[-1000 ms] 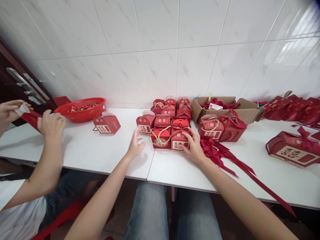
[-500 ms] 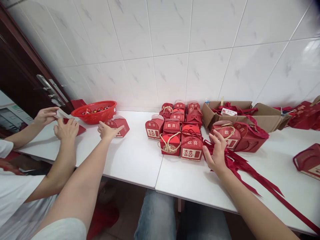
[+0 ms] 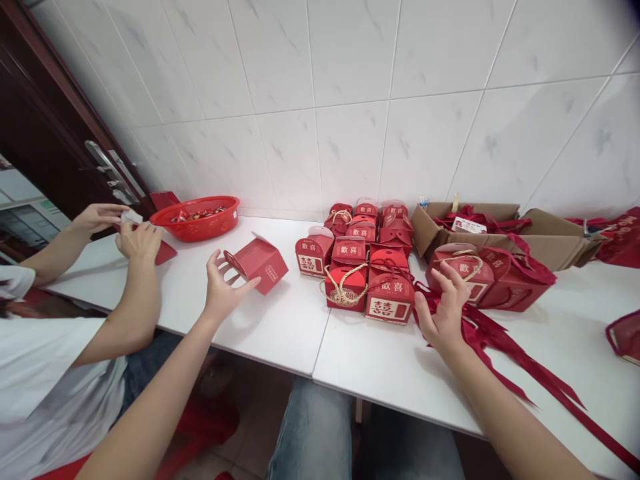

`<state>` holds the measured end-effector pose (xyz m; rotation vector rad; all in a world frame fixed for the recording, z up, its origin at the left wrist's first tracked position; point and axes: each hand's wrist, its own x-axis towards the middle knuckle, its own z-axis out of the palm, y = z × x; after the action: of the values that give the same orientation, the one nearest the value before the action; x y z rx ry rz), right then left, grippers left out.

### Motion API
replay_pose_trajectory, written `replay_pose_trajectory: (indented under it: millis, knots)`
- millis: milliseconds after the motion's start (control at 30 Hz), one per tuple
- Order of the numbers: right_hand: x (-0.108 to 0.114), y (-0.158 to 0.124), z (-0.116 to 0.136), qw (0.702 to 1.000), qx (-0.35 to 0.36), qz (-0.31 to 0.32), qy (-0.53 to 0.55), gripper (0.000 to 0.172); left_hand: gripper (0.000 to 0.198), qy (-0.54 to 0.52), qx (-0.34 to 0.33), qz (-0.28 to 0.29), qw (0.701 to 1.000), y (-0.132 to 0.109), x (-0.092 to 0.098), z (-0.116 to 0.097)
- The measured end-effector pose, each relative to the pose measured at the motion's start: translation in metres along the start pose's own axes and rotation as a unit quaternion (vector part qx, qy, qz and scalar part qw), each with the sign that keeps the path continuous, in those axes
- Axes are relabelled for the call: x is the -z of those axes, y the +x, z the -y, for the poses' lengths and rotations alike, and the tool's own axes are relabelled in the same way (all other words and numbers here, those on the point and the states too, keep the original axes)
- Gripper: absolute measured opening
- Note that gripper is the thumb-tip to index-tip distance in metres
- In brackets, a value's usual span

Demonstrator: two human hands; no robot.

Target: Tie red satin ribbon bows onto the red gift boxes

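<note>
On the left, my left hand (image 3: 226, 288) has its fingers and thumb around a red paper gift box (image 3: 259, 262), which tilts just over the white table. Its printed double-happiness side is turned out of sight. My right hand (image 3: 445, 310) hangs with fingers spread, holding nothing, between the grouped boxes and the dark red ribbon (image 3: 493, 327). Closest to it stands a gift box with gold characters (image 3: 389, 297). Behind its fingers, another red box (image 3: 463, 267) with a gold cord is partly hidden.
A co-worker's hands (image 3: 140, 240) fold a red piece at the left. Behind is a red plastic basin (image 3: 200, 230) of wrapped sweets. An open cardboard carton (image 3: 530, 247) with ribbons stands by the wall. The white table's front edge (image 3: 390, 400) runs above my knees.
My left hand has drawn the gift box toward me and to the right, tipping it over. My right hand stays open in about the same place.
</note>
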<state>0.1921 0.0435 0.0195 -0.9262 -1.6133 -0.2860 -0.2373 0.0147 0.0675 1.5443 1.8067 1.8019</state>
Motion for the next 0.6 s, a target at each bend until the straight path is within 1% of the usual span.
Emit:
replay_pose_trajectory:
  millis: [67,133,200,267,333,400,433,500,567,600]
  knots:
    - [0.001,0.0,0.002,1.0,-0.002,-0.006,-0.002,0.05,0.103,-0.018,-0.026,0.042,0.999,-0.031,0.004,-0.024]
    - [0.002,0.0,0.002,1.0,-0.005,-0.007,-0.001,0.05,0.104,-0.037,-0.045,0.123,0.991,-0.058,0.005,-0.048]
    - [0.003,0.001,0.002,1.0,-0.008,-0.009,-0.001,0.048,0.108,-0.059,-0.057,0.204,0.976,-0.079,-0.001,-0.069]
    - [0.004,0.002,0.001,1.0,-0.012,-0.01,-0.009,0.046,0.108,-0.062,-0.06,0.27,0.959,-0.094,-0.014,-0.084]
    - [0.006,0.003,-0.001,1.0,-0.011,-0.013,-0.021,0.044,0.102,-0.031,-0.062,0.335,0.94,-0.106,-0.031,-0.094]
    - [0.008,0.004,-0.003,0.999,-0.014,-0.021,-0.03,0.042,0.094,0.012,-0.071,0.399,0.914,-0.115,-0.049,-0.104]
    - [0.009,0.004,-0.004,0.999,-0.018,-0.025,-0.033,0.042,0.093,0.03,-0.08,0.42,0.904,-0.118,-0.056,-0.108]
    - [0.01,0.004,-0.005,0.998,-0.032,-0.031,-0.038,0.04,0.096,0.053,-0.102,0.433,0.894,-0.124,-0.066,-0.117]
    - [0.012,0.006,-0.006,0.997,-0.043,-0.038,-0.046,0.038,0.105,0.059,-0.118,0.418,0.899,-0.128,-0.071,-0.128]
    - [0.013,0.007,-0.006,0.996,-0.047,-0.047,-0.051,0.037,0.105,0.06,-0.119,0.405,0.904,-0.13,-0.073,-0.133]
